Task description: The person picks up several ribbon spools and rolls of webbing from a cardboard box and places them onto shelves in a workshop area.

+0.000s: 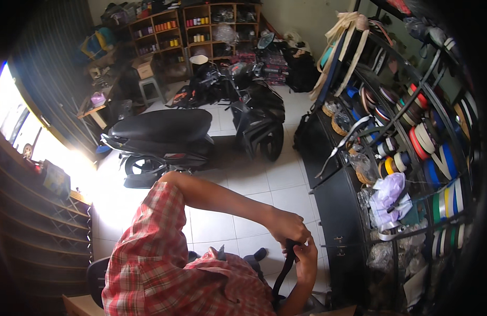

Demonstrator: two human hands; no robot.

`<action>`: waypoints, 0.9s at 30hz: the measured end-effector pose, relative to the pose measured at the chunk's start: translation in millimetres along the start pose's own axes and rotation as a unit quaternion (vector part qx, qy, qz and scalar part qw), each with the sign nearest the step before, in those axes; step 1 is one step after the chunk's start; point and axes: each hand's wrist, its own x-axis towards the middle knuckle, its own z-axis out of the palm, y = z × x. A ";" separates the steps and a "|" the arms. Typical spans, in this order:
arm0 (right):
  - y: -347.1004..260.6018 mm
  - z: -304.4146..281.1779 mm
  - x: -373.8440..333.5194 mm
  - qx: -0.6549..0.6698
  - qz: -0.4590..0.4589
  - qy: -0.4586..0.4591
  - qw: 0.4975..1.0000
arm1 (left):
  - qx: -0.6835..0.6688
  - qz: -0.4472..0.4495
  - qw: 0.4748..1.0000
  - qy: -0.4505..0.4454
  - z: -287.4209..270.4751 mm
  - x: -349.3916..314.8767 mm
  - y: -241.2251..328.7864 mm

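Note:
My left arm, in a red plaid sleeve, stretches across in front of me to the right side. At its end my left hand (pixel 288 227) is closed, its fingers curled at the top of a black strap (pixel 284 271). Just below it, my right hand (pixel 307 259) is bent up against the left one, thumb and fingers pinched on the same strap. From the hands the strap hangs down toward my lap, where its lower end is lost from sight. What lies inside the fingers is mostly hidden.
A black scooter (pixel 159 126) is parked ahead on the tiled floor. At right, a black cabinet (pixel 335 221) adjoins a rack with several webbing rolls (pixel 422 139) and a lilac plastic bag (pixel 388 195). Thread shelves (pixel 198 31) stand at the back, a grey stool (pixel 151 87) before them.

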 end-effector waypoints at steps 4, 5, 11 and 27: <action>6.5 -12.0 32.7 -0.038 0.060 -0.026 0.997 | 0.112 -0.055 0.989 -0.076 -4.7 8.6 -14.9; 5.3 -15.3 40.0 -0.050 0.064 -0.028 0.996 | 0.136 -0.057 0.985 -0.085 -7.7 13.4 -17.3; -29.2 -35.3 70.7 0.019 0.059 -0.073 0.995 | 0.017 -0.132 0.990 -0.055 -36.5 27.3 -41.0; -59.3 -58.0 114.7 0.003 0.055 -0.043 0.998 | 0.085 -0.033 0.993 -0.079 -70.6 70.5 -97.4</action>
